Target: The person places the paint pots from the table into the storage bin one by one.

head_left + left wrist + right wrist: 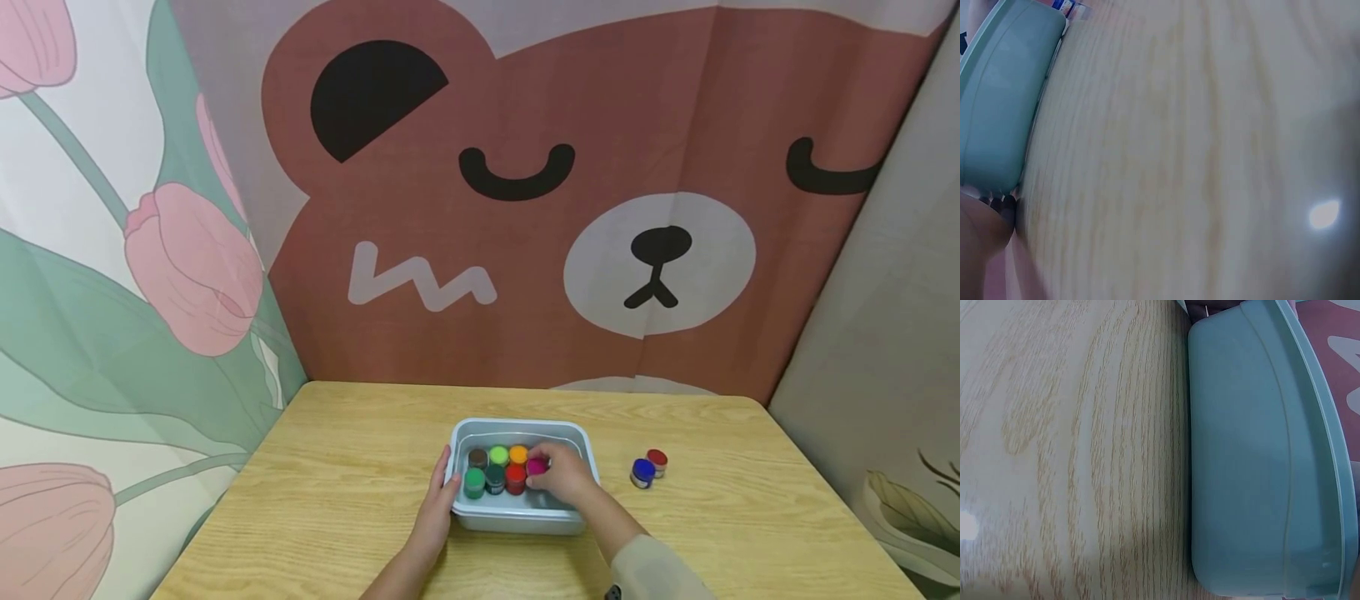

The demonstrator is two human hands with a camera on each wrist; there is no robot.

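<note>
A light blue-grey plastic container (517, 521) stands on the table, holding several small paint jars in rows. My left hand (435, 508) grips its left end, thumb at the rim and fingers along the outer wall. Inside the container, my right hand (562, 475) pinches a magenta-topped paint jar (536, 467) between thumb and fingers. Beside it sit a red jar (515, 478), a dark green jar (494, 478) and a green jar (474, 482). Behind them are orange (518, 454), lime (498, 455) and brown (477, 457) jars. Only the container's outer wall (1241, 456) fills much of the right wrist view.
To the container's right, a blue-lidded jar (642, 473) and a red-lidded jar (657, 462) stand close together on the wooden table (345, 467). A bear-print curtain (420, 342) hangs behind the table's back edge.
</note>
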